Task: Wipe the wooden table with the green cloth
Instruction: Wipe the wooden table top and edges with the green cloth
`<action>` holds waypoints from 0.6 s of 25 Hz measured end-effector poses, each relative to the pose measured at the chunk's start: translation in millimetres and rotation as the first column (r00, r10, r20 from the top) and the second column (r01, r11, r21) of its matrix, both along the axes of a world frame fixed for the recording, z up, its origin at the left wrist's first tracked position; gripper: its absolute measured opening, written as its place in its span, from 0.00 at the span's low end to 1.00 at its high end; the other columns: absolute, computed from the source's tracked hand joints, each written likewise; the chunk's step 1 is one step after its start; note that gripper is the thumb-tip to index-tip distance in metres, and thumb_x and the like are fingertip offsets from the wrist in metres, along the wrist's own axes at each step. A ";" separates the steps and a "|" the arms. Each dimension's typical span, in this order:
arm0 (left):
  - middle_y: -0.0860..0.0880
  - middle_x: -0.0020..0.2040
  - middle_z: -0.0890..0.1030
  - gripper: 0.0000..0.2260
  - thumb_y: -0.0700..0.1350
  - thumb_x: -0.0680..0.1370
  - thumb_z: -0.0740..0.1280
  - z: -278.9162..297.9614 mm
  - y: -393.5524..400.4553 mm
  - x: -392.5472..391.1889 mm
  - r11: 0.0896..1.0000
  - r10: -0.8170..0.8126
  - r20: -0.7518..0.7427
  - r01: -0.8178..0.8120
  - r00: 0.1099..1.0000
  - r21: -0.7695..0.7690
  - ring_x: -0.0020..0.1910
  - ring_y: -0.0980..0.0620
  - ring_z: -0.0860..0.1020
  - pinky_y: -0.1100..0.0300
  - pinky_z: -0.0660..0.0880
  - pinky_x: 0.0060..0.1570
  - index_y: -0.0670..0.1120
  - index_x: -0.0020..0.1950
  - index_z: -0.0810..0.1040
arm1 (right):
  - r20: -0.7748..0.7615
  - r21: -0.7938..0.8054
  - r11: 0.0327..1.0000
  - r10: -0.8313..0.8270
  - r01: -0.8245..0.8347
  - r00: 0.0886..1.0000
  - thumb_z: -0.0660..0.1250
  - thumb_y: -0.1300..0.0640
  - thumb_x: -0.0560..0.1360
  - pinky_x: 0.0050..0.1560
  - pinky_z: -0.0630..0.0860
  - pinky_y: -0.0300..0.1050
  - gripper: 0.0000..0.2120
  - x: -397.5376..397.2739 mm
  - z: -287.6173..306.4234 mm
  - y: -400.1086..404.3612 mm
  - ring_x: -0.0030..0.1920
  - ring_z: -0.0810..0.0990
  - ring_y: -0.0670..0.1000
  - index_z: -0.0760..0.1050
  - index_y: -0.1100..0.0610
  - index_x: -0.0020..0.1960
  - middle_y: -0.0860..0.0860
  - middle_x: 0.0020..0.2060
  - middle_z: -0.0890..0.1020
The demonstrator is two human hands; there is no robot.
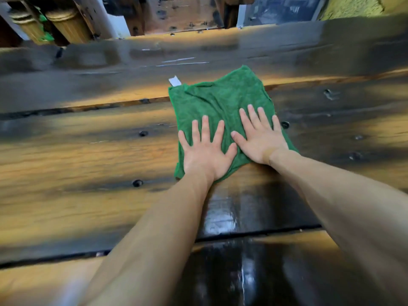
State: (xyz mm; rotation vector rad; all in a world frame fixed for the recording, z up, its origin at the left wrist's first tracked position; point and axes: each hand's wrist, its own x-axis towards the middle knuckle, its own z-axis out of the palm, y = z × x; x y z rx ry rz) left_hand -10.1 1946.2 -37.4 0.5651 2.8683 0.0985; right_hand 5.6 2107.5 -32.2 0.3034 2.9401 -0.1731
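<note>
flatly, both hands press crumpled green cloth (218, 107) onto glossy planked table (88, 151).

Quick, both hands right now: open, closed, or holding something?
Left hand: open, fingers spread flat, pressing on the green cloth.
Right hand: open, fingers spread flat, pressing on the same cloth beside the left.

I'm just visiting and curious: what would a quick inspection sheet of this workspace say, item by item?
Surface: dark wooden plank table, glossy streaks near the person, knot holes and gaps between planks.
Job's things: green square microfibre cloth spread flat, white tag at its far corner.
Clutter: nothing seen.
Grippers: left hand and right hand press flat on the cloth, fingers spread.
Cables: nothing seen.
Surroundings: turned wooden posts beyond the far edge.
</note>
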 end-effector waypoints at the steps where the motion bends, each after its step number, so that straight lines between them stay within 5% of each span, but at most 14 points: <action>1: 0.47 0.82 0.35 0.33 0.69 0.80 0.42 0.7 -4.5 19.9 1.000 -0.005 0.004 0.005 1.000 -0.004 0.80 0.43 0.35 0.32 0.36 0.73 0.59 0.81 0.39 | 0.008 0.000 1.000 0.005 -0.005 1.000 0.43 0.35 0.81 0.76 0.36 0.60 0.34 20.4 1.0 -3.2 0.79 0.36 0.51 0.37 0.48 0.81 0.48 0.80 0.38; 15: 0.48 0.80 0.31 0.34 0.70 0.79 0.42 18.8 -64.9 273.0 0.995 -0.080 0.109 0.085 0.991 -0.043 0.79 0.43 0.31 0.30 0.35 0.71 0.59 0.81 0.36 | 0.125 -0.049 0.999 0.017 -0.011 0.992 0.42 0.34 0.80 0.75 0.32 0.60 0.36 289.0 10.8 -57.5 0.77 0.29 0.50 0.32 0.48 0.80 0.47 0.78 0.31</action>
